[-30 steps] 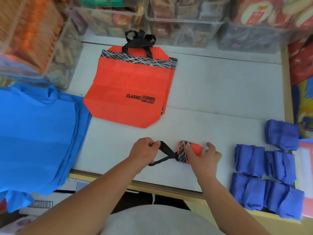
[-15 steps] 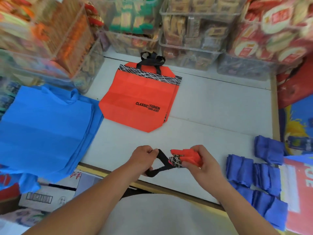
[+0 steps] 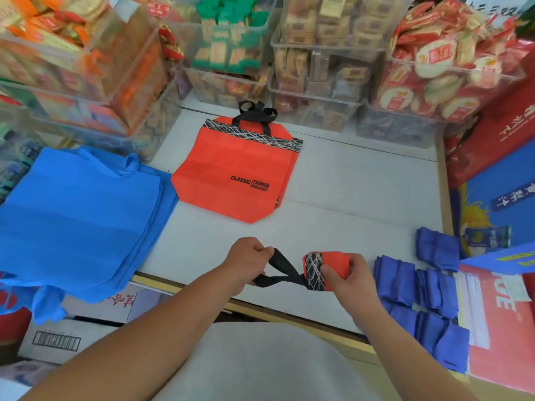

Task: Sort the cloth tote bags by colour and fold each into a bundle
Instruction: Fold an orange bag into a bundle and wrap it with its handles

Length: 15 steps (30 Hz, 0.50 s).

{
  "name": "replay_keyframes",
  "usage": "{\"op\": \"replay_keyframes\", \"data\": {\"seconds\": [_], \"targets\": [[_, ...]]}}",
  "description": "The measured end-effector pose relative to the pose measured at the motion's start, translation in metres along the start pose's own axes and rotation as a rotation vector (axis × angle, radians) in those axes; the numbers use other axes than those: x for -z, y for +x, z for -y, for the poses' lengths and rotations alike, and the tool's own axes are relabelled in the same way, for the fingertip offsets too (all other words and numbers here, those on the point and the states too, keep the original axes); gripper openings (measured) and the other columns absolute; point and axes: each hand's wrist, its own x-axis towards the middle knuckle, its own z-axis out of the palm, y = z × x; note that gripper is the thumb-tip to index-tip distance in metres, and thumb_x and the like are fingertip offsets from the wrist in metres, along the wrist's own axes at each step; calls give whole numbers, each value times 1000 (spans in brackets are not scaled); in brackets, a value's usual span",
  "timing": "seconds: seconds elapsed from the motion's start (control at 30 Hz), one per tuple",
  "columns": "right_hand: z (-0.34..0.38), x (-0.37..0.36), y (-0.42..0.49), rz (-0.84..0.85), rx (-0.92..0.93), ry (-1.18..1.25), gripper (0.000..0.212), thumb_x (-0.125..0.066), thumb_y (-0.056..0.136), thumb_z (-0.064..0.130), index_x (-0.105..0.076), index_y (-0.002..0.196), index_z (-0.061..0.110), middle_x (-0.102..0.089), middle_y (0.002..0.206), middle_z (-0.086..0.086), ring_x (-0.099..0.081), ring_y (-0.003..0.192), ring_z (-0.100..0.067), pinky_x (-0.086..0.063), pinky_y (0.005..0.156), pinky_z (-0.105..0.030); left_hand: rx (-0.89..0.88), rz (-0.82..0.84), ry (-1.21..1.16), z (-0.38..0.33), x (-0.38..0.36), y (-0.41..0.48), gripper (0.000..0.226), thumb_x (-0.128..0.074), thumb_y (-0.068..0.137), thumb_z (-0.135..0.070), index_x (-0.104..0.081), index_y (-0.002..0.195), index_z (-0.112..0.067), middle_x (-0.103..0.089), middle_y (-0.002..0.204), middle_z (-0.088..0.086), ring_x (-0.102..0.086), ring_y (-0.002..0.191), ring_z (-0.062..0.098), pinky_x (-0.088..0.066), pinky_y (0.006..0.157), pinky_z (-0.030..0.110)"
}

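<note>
Orange folded bundle (image 3: 333, 263), with a black-and-white scribble band at its left end, sits in the right hand (image 3: 348, 277). The thumb pinches the band and the fingers curl round the far side, covering the bundle's right part. Black handle straps (image 3: 285, 274) run left from the bundle and cross once. The left hand (image 3: 247, 260) is fisted round their loop end, and the strap ends are hidden inside the fist. Bundle and straps are over the near edge of the white counter (image 3: 362, 192); can't tell if they touch it.

Flat orange tote bag (image 3: 231, 180), printed CLASSIC FASHION, lies well beyond the hands with its black handles bunched at the far end. More orange edges show under its right side, count unclear. Light blue tote stack (image 3: 78, 218) is at left, overhanging the counter edge and cut off by the frame. Dark blue bundles (image 3: 419, 287) sit in rows just right of the right hand, the far ones partly behind a red-and-blue carton (image 3: 498, 302). Clear snack bins (image 3: 318, 68) along the back are blurred, most labels unreadable.
</note>
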Motion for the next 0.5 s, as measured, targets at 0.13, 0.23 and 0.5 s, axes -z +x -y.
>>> {"op": "replay_keyframes", "data": {"seconds": [0.13,0.23,0.5], "targets": [[-39,-29,21,-21,-69,-84,42,-76,88,32,-51,118,14,-64,109,-6,-60,86,-18,-43,69,-31,33,26,-6,25,-13,0,21,-62,99,-31,-63,96,-10,-68,90,12,-74,77,25,-64,70,38],[-57,-43,27,-10,-55,-295,54,-74,89,39,-50,128,11,-62,116,-9,-57,98,-27,-47,80,-36,19,55,70,42,-22,1,23,-62,97,-37,-64,90,-15,-70,88,9,-74,86,26,-61,84,49],[-74,-73,46,-16,735,-728,46,-79,64,-13,-72,105,5,-66,123,-13,-61,119,-40,-55,98,-49,39,-5,27,57,-24,19,22,-60,99,-35,-62,89,-16,-68,77,5,-75,70,17,-57,70,37]]}}
